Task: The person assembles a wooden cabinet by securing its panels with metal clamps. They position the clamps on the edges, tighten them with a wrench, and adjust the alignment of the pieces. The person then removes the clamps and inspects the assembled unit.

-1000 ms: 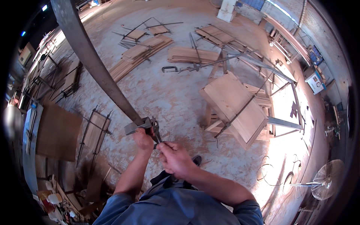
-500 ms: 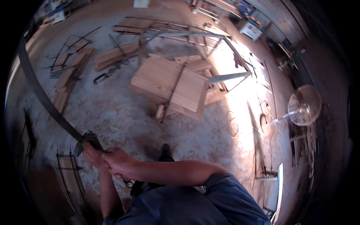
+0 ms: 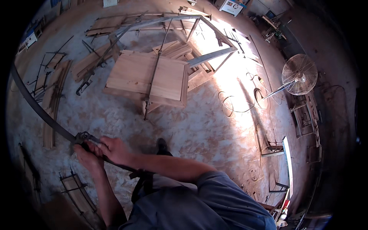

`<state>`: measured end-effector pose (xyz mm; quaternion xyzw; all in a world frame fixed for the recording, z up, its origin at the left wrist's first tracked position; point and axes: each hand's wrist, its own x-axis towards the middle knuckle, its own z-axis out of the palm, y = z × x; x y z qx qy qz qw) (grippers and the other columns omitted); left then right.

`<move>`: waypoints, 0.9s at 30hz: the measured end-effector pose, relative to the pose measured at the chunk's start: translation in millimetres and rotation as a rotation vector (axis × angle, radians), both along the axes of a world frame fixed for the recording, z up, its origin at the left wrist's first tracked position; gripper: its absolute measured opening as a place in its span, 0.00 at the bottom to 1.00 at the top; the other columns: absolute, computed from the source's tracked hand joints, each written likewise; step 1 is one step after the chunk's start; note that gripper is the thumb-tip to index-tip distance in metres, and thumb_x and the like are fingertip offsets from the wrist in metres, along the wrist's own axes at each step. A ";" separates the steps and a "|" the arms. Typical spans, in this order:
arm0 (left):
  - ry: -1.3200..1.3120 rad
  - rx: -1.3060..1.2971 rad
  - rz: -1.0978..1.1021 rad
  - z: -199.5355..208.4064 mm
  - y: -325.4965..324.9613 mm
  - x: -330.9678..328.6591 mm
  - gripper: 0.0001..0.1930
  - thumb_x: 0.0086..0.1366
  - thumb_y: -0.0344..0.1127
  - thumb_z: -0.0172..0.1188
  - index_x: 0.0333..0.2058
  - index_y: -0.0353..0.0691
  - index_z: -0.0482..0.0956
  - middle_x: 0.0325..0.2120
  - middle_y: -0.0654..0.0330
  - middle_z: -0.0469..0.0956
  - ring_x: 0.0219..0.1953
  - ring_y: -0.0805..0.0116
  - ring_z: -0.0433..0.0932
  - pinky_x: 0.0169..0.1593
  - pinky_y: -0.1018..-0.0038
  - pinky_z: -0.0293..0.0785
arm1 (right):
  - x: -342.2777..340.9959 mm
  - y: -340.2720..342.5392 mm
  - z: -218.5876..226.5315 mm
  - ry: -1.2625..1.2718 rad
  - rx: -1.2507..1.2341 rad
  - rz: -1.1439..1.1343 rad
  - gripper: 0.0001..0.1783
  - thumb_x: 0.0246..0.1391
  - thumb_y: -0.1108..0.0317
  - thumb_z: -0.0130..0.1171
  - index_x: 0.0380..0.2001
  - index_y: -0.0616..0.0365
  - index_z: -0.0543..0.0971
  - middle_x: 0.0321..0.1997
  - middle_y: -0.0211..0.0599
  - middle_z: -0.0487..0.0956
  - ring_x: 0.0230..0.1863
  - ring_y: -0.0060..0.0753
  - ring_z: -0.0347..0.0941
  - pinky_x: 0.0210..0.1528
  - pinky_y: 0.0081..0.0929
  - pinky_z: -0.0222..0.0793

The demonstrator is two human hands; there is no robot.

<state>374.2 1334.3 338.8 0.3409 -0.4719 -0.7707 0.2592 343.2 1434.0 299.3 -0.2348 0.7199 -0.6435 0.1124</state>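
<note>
A long bar clamp [image 3: 42,115] slants from the far left to near my waist, its dark metal bar bowed by the lens. My left hand [image 3: 89,158] is closed around the bar just under the sliding jaw [image 3: 82,137]. My right hand [image 3: 115,150] grips the clamp's handle beside that jaw, its fingers partly hidden. Ahead on the floor stands a stack of wooden panels [image 3: 143,76], with another bar clamp [image 3: 155,73] lying across the top one. Neither hand touches the stack.
A metal frame [image 3: 211,56] stands behind the panels. Boards [image 3: 51,111] and a clamp [image 3: 83,87] lie to the left; a clamped panel [image 3: 78,191] lies at lower left. On the right are a standing fan [image 3: 299,74], a looped cable [image 3: 227,107] and a metal stand [image 3: 273,153].
The panels and floor now sit further left and higher in view. The bar clamp's outer end has swung lower, and my right hand has shifted onto the handle near the jaw.
</note>
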 end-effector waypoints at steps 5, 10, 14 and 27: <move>0.033 0.114 0.018 8.4 -2.0 -9.6 0.22 0.71 0.55 0.39 0.24 0.47 0.64 0.13 0.71 0.57 0.13 0.78 0.55 0.15 0.79 0.50 | -35.4 4.2 8.6 -0.167 -0.024 0.180 0.12 0.61 0.65 0.51 0.32 0.65 0.75 0.25 0.47 0.78 0.27 0.41 0.78 0.33 0.32 0.73; 0.047 -0.186 -0.006 -16.3 -22.2 -14.0 0.23 0.73 0.55 0.36 0.26 0.46 0.65 0.14 0.69 0.61 0.14 0.77 0.58 0.16 0.78 0.54 | -23.5 -7.5 33.8 0.008 0.047 0.095 0.14 0.61 0.63 0.51 0.34 0.65 0.76 0.20 0.36 0.77 0.24 0.31 0.76 0.30 0.28 0.72; 0.103 0.089 -0.046 2.9 -12.0 -18.3 0.25 0.73 0.55 0.34 0.26 0.41 0.66 0.12 0.64 0.62 0.11 0.72 0.58 0.15 0.73 0.56 | -43.3 6.8 54.7 -0.488 0.129 0.250 0.15 0.61 0.61 0.51 0.30 0.64 0.75 0.19 0.35 0.77 0.20 0.31 0.72 0.25 0.31 0.68; 0.147 0.231 -0.027 -7.6 -6.7 -28.6 0.32 0.64 0.73 0.33 0.26 0.47 0.66 0.09 0.67 0.56 0.09 0.71 0.55 0.15 0.72 0.51 | -71.7 30.3 69.5 -0.562 0.609 0.516 0.20 0.59 0.55 0.51 0.28 0.65 0.76 0.17 0.30 0.74 0.16 0.26 0.71 0.23 0.30 0.67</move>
